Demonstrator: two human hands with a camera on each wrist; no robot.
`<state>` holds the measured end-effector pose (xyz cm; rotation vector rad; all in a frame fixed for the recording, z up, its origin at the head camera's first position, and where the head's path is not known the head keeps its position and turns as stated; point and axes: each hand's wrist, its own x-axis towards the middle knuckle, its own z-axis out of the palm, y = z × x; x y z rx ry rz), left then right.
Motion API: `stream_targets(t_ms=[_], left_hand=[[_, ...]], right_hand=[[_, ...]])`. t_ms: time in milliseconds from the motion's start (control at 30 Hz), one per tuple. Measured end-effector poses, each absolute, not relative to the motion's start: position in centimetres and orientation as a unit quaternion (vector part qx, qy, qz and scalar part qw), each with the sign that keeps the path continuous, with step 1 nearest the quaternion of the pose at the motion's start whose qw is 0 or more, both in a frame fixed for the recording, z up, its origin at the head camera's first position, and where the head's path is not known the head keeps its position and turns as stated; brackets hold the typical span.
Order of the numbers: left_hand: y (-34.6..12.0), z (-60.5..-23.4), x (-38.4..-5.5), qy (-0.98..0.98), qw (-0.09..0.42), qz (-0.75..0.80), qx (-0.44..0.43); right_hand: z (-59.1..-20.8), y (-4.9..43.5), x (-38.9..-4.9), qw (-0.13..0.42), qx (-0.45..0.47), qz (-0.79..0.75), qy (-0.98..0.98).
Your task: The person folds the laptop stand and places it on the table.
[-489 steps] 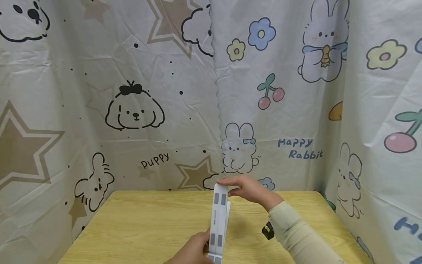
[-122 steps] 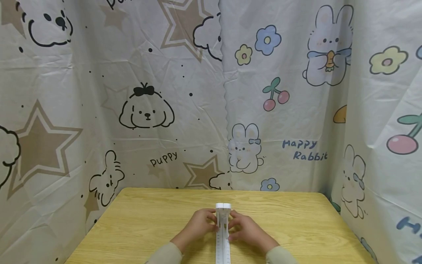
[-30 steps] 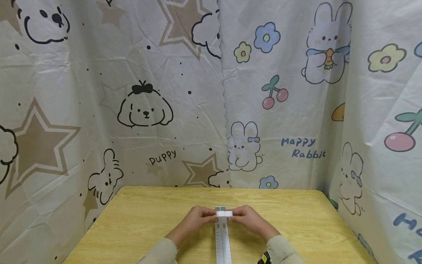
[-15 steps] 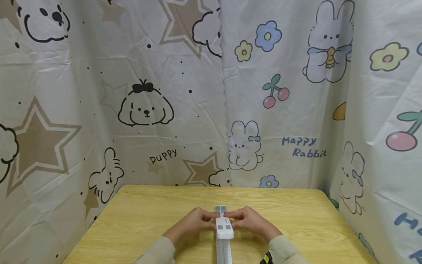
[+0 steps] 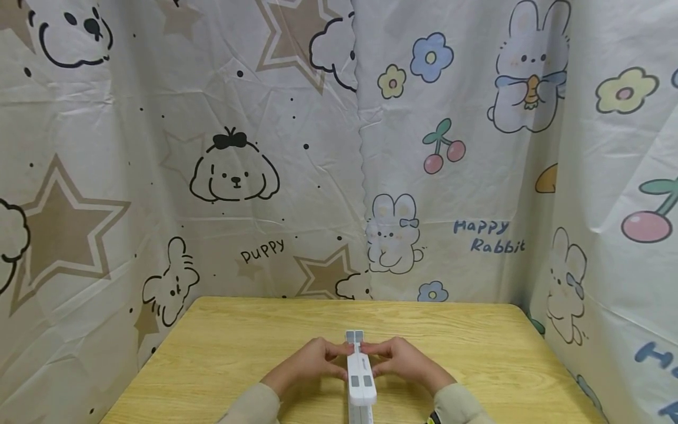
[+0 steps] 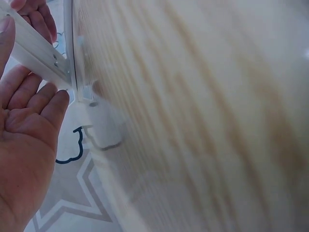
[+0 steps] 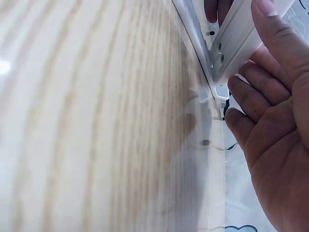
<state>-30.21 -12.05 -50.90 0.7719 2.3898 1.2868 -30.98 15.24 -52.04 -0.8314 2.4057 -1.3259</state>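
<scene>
A white folding laptop stand (image 5: pixel 362 377) with grey pads lies lengthwise on the wooden table in the head view, narrow and pointing away from me. Its upper arm is raised at an angle over the long base, near end toward me. My left hand (image 5: pixel 313 360) grips the arm from the left, thumb against its side. From the right, my right hand (image 5: pixel 404 360) holds the same part. Both wrist views show the white bar (image 6: pixel 36 48) (image 7: pixel 244 38) between thumb and fingers, close above the tabletop. The base's near end is cut off by the frame.
The pale wooden table (image 5: pixel 238 330) reaches back to a printed curtain (image 5: pixel 296 176), which also closes off both sides. A small dark item with a yellow mark (image 5: pixel 433 418) shows at the bottom edge beside the right sleeve.
The stand's upper arm has swung toward me and down, so its padded top face now shows. Both hands have kept hold of it and shifted only slightly.
</scene>
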Motion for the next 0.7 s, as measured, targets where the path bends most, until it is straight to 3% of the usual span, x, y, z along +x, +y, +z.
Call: stream_targets(t_ms=[700], left_hand=[[-11.6,-51.7,-29.8,0.868,0.125,0.383,0.290]], right_hand=[[-52.0,14.7,-29.9,0.118,-0.302,-0.398,0.858]])
